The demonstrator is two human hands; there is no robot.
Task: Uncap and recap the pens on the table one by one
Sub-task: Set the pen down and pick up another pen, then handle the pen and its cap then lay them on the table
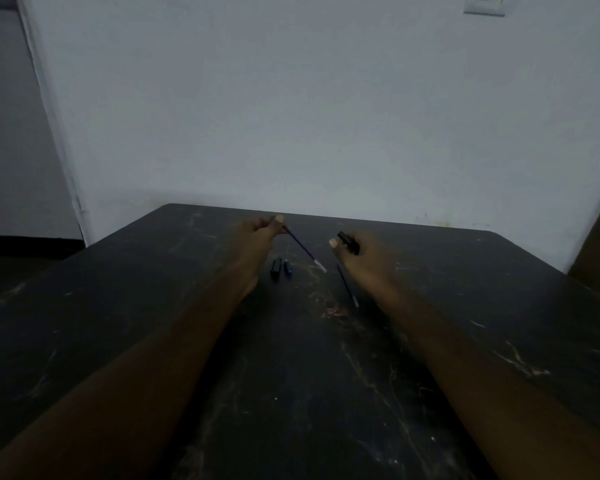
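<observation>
Left hand (257,233) pinches a thin blue pen (303,250) — right hand (362,263) curls its fingers round a black cap (347,242)

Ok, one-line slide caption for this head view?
Left hand holds a blue pen, right hand grips a black cap, over a scratched dark table where a second pen lies.

— Where does everything sit on our table (118,323)?
— Our left hand (262,233) is at the far middle and pinches a thin pen (303,249) that slants down to the right. Our right hand (361,261) is to its right and holds a cap (347,242).
— And between our hands?
— The left pen part (276,269) lies just beside the right pen part (287,266), under the slanting pen. A second thin pen (347,287) lies just left of our right hand. The wall (326,116) stands behind the table.
</observation>
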